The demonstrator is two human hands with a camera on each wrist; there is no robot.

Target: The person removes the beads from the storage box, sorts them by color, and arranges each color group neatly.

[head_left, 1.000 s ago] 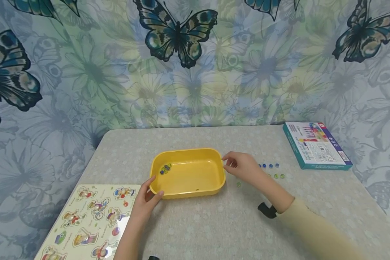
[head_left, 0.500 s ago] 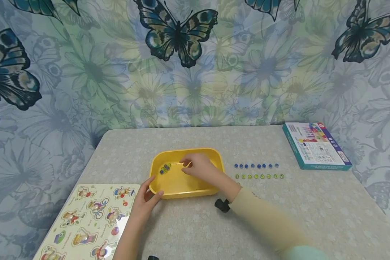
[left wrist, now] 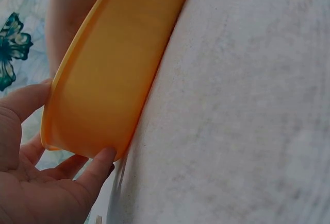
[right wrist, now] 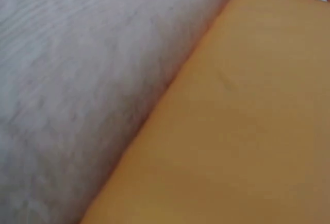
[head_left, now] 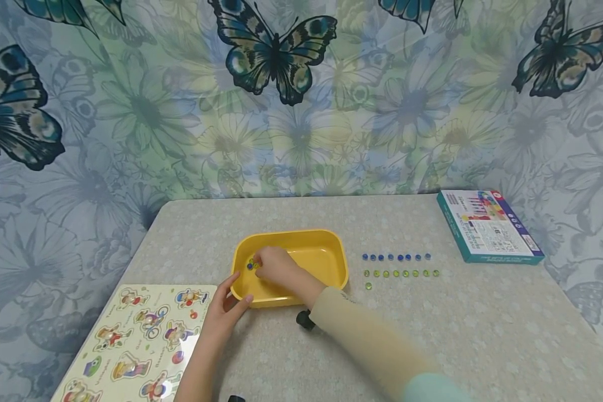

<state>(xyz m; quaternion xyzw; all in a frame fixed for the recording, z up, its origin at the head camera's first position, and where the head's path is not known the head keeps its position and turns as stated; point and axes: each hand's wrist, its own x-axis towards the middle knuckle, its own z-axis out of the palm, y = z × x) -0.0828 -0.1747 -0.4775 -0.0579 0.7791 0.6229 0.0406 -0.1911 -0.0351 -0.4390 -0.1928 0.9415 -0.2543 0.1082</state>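
A shallow yellow tray [head_left: 321, 265] stands mid-table in the head view. My left hand [head_left: 222, 315] grips its near left corner, thumb on the near side and fingers at the left end; the left wrist view shows the fingertips on the tray's outer wall [left wrist: 98, 90]. Inside the tray, my right hand [head_left: 278, 271] reaches down to a small cluster of blue and green glass marbles [head_left: 250, 266], partly covered by the fingers. Its fingers are bent, and I cannot tell whether a marble is pinched. The right wrist view shows mostly the tray's side [right wrist: 232, 121].
Right of the tray lie a row of blue marbles [head_left: 399, 257] and a row of green marbles [head_left: 396, 273], with a single green marble [head_left: 368, 286] below. A picture board [head_left: 130, 340] lies at the left. A flat box [head_left: 489, 226] sits at the back right.
My right hand has moved left, from beyond the tray's right end, across the tray to the marbles inside. The rows it partly hid are in full view. My left hand keeps its grip.
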